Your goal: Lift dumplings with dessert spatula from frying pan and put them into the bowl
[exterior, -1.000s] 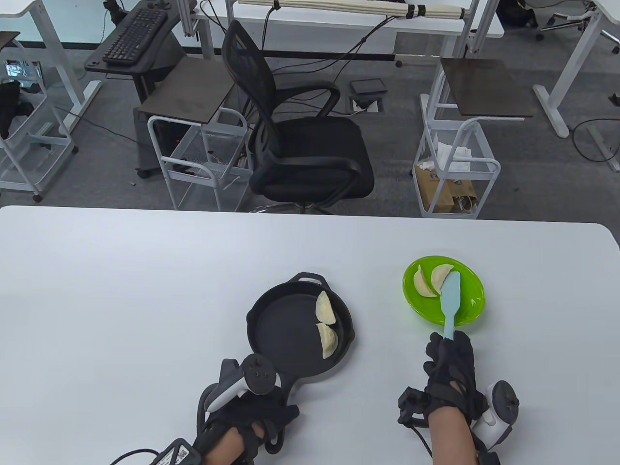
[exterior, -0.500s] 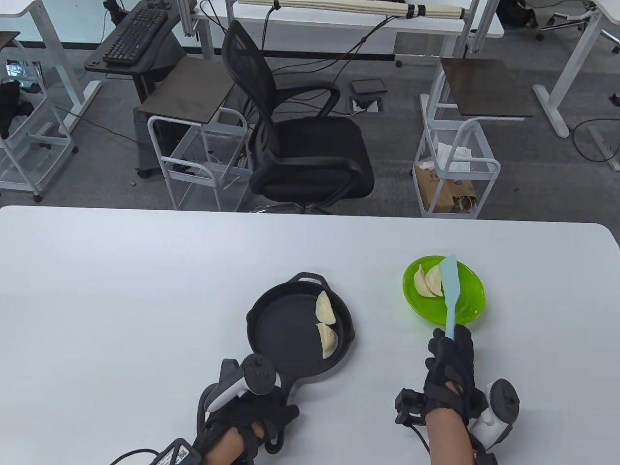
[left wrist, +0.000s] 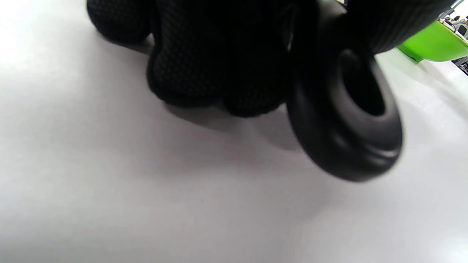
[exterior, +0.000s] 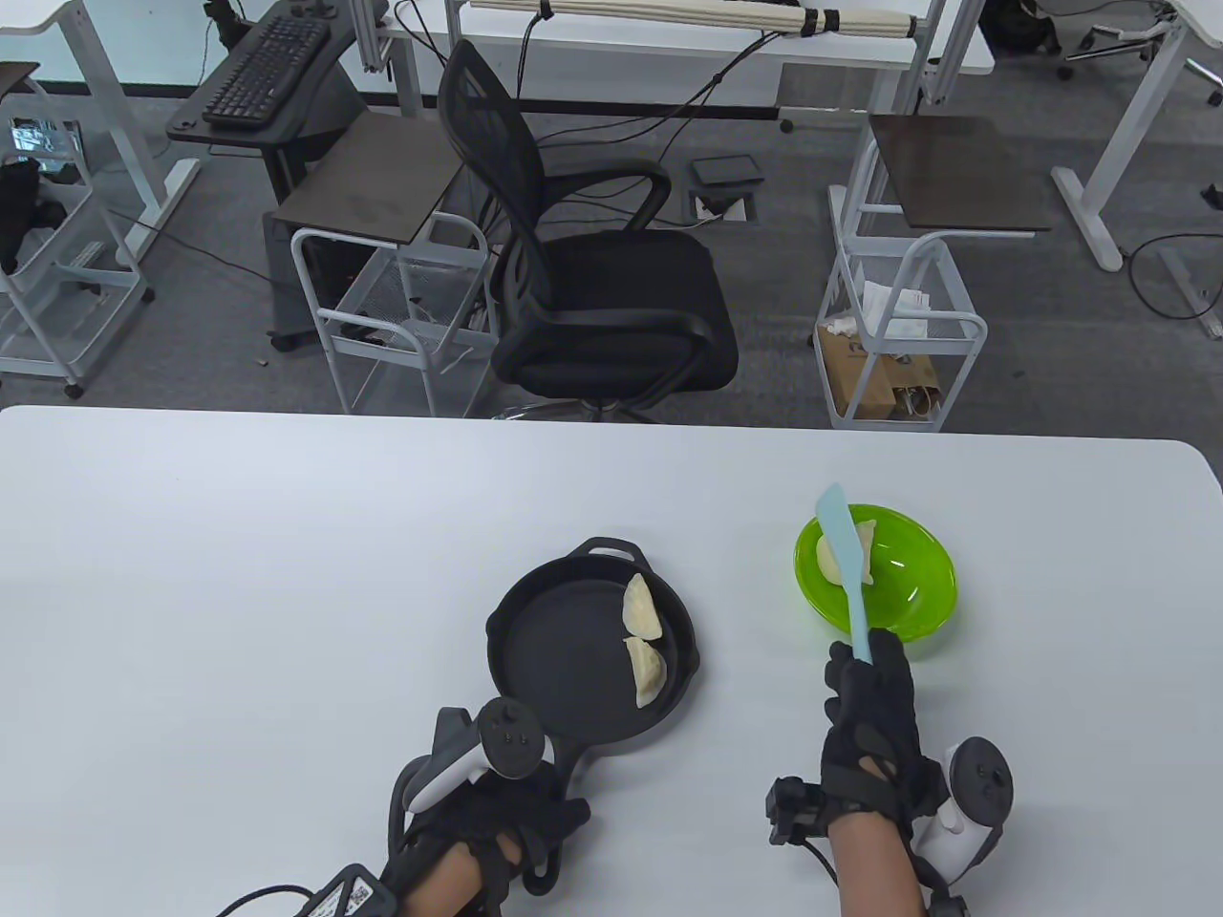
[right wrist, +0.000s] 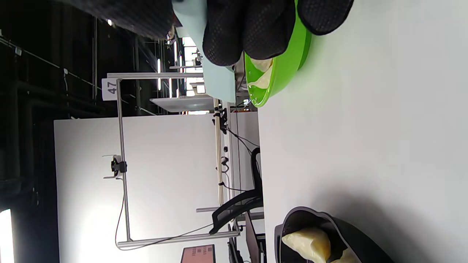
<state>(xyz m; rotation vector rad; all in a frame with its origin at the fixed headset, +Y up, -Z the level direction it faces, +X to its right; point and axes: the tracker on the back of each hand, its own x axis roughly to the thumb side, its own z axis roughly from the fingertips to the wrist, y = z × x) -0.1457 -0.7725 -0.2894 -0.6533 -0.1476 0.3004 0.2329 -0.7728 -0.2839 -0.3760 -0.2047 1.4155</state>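
Behind the white table (exterior: 287, 535), which filled the lower half of the table view, stood a black office chair (exterior: 592, 287) at upper centre, wire trolleys on either side of it, and a keyboard (exterior: 268, 72) at upper left.

On the table, the black frying pan (exterior: 564, 659) sat at lower centre with two dumplings (exterior: 645, 645) lying against its right wall, one just behind the other. To its right, apart from it, was the green bowl (exterior: 917, 583); two dumplings (exterior: 860, 559) appeared to lie in its left half, partly hidden. By that count the job looked about half done: two to lift, two delivered.

The left hand (exterior: 497, 812) at the bottom edge was curled round the pan's handle, steadying it; the left wrist view showed gloved fingers wrapped beside the handle's ring end. The right hand (exterior: 869, 707) gripped the handle of the pale blue dessert spatula (exterior: 846, 564), whose blade pointed up and left over the bowl's left rim, with nothing on it.

Nothing lay on the table between bowl and pan. The awkward part would likely be that the pan's remaining dumplings hugged the wall, leaving the blade little room to slide under from that side.
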